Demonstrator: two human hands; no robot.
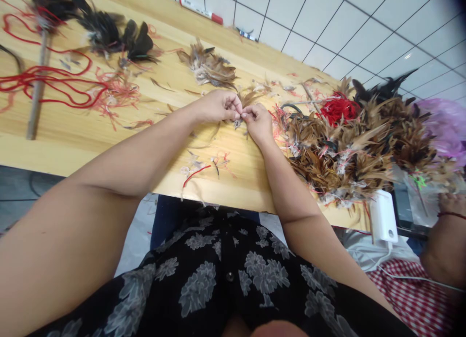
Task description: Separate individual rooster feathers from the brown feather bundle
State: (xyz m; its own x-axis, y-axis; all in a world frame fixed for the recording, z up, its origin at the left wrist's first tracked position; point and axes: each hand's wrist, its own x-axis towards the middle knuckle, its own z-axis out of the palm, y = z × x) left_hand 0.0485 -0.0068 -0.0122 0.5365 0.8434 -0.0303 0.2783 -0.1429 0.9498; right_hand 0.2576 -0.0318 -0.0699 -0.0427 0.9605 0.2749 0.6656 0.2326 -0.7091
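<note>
My left hand [217,106] and my right hand [259,122] meet over the middle of the wooden table [73,138]. Both are closed in a pinch, fingertips touching. Between them they hold a small bunch of brown feathers [251,97] that fans out behind the fingers. A big heap of brown feather bundles [345,152] tied with red thread lies just right of my right hand. A smaller brown feather bunch [209,67] lies beyond my left hand.
Red cord [47,79] loops over the table's left part beside a thin stick [36,92]. Black feathers [109,31] lie at the far left. A red thread ball [338,109], a marker [201,10], a white charger [384,215] and another person's arm [446,240] are at the right.
</note>
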